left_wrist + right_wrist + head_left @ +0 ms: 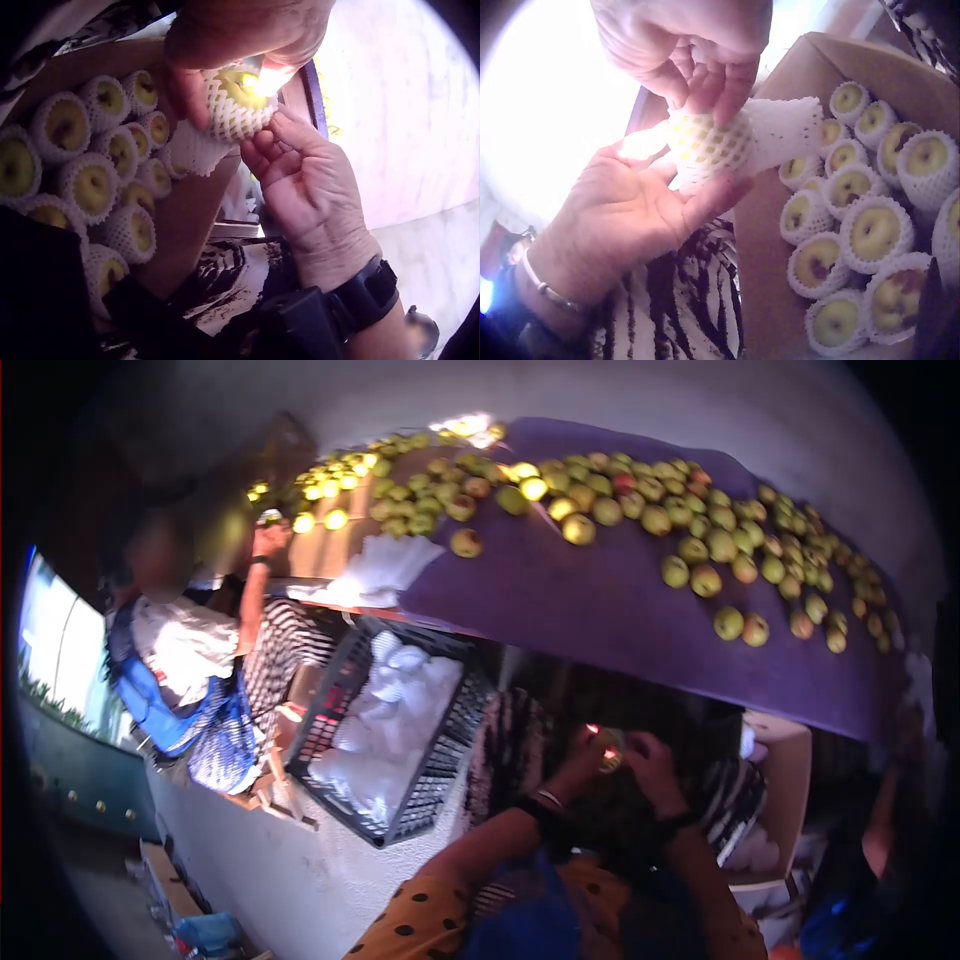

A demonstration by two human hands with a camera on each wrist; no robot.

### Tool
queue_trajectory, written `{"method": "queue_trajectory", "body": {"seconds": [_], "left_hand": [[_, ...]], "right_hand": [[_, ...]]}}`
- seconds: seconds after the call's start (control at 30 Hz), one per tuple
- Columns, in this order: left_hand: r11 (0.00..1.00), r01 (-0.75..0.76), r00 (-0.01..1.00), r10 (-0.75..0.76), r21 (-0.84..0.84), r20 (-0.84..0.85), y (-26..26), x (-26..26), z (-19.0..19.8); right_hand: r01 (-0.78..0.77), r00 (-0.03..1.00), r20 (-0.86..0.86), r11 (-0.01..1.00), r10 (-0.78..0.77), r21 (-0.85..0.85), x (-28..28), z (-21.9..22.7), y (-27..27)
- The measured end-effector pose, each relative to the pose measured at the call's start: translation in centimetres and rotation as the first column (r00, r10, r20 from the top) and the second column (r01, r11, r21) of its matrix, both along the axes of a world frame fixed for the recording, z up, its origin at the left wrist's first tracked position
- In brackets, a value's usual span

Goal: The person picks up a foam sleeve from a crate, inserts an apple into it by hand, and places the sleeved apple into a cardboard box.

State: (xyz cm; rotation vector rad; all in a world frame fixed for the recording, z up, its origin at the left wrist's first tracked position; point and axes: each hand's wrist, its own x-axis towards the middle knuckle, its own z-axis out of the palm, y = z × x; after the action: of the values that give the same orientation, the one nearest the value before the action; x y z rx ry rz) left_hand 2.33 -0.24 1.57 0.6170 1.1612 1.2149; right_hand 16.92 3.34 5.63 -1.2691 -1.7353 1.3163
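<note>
Fingers of the left hand point(622, 202) cradle an apple point(709, 146) while those of the right hand point(686, 30) pinch its foam net point(787, 133); the long axis lies roughly level in the right wrist view, loose tail toward the carton point(761, 300). Sleeving appears in hand; the next move calls for settling the net evenly. Beyond the carton of netted apples, bare apples lie on the purple-covered counter point(560, 600).

Cardboard box point(763, 300) cut off by the edge, netted fruit point(896, 301) partly behind dark shape point(937, 322), perhaps fabric
</note>
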Motion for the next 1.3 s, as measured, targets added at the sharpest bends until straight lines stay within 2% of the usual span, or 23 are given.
{"method": "queue_trajectory", "body": {"seconds": [0.03, 0.1, 0.17, 0.27, 0.3, 0.4, 0.5, 0.6, 0.63, 0.73, 0.83, 0.87, 0.93, 1.03, 1.13, 1.23, 1.3], "left_hand": [[1.000, 0.022, 0.998, -0.022, -0.002, -0.057, 0.1, 0.0, 0.5], [0.998, 0.045, 0.997, -0.043, -0.044, 0.060, 0.1, -0.1, 0.8], [0.994, 0.067, 0.996, -0.062, -0.090, 0.066, 0.2, 0.4, 1.1], [0.989, 0.030, 0.999, -0.033, -0.141, -0.020, 0.4, 0.6, 1.0], [0.987, -0.005, 1.000, 0.001, -0.158, -0.028, 0.4, 0.7, 0.3], [0.977, -0.061, 0.997, 0.068, -0.203, 0.028, 0.4, 0.7, 0.8], [0.972, -0.105, 0.991, 0.120, -0.211, 0.058, 0.5, 0.4, 1.5], [0.973, -0.096, 0.986, 0.122, -0.211, 0.114, 0.5, -0.1, 1.2], [0.974, -0.083, 0.983, 0.114, -0.211, 0.142, 0.6, -0.2, 1.1], [0.987, -0.040, 0.980, 0.069, -0.153, 0.188, 0.8, -0.1, 1.5], [0.998, -0.056, 0.971, 0.063, -0.037, 0.232, 0.8, 0.1, 1.4], [0.999, -0.046, 0.974, 0.045, -0.002, 0.222, 0.8, 0.2, 1.3], [0.997, -0.028, 0.980, 0.013, 0.070, 0.200, 0.9, 0.3, 1.2], [0.996, -0.001, 0.984, -0.016, 0.094, 0.180, 0.9, 0.2, 0.9], [0.995, 0.025, 0.985, -0.041, 0.093, 0.169, 0.7, 0.5, 1.7], [0.994, 0.069, 0.978, -0.085, 0.085, 0.193, 0.4, 0.6, 2.9], [0.993, 0.085, 0.973, -0.100, 0.079, 0.209, 0.5, 0.4, 2.0]], "right_hand": [[0.008, 0.998, 0.056, 0.993, -0.015, 0.114, 0.3, -1.0, 0.1], [0.058, 0.998, 0.023, 0.977, -0.064, 0.207, 0.0, -1.6, 0.0], [0.068, 0.997, 0.003, 0.965, -0.071, 0.255, -0.3, -1.3, -0.3], [0.001, 1.000, -0.011, 0.968, 0.002, 0.251, -0.6, -0.6, -0.6], [-0.061, 0.998, 0.039, 0.951, 0.052, 0.303, -0.5, -0.5, -0.5], [-0.043, 0.961, -0.277, 0.996, 0.019, -0.081, -0.5, -1.8, -0.1], [0.271, 0.864, -0.356, 0.925, -0.355, -0.265, 1.0, -1.1, 1.1], [0.549, 0.774, -0.226, 0.805, -0.591, -0.227, 2.5, -2.4, 2.2], [0.557, 0.743, -0.276, 0.792, -0.609, -0.248, 2.5, -2.9, 2.2], [0.530, 0.776, -0.196, 0.788, -0.600, -0.313, 2.2, -1.7, 1.6], [0.501, 0.830, 0.004, 0.742, -0.558, -0.446, 2.4, -0.2, 1.5], [0.481, 0.836, -0.006, 0.737, -0.549, -0.474, 2.4, -0.5, 1.6], [0.438, 0.847, -0.028, 0.727, -0.530, -0.529, 2.5, -2.0, 2.0], [0.361, 0.866, -0.186, 0.839, -0.464, -0.408, 2.6, -3.7, 1.9], [0.394, 0.850, -0.242, 0.869, -0.469, -0.299, 2.7, -3.6, 2.1], [0.406, 0.778, -0.363, 0.851, -0.513, -0.333, 2.6, -3.3, 2.1], [0.311, 0.671, -0.485, 0.806, -0.561, -0.503, 2.4, -3.0, 1.7]]}}
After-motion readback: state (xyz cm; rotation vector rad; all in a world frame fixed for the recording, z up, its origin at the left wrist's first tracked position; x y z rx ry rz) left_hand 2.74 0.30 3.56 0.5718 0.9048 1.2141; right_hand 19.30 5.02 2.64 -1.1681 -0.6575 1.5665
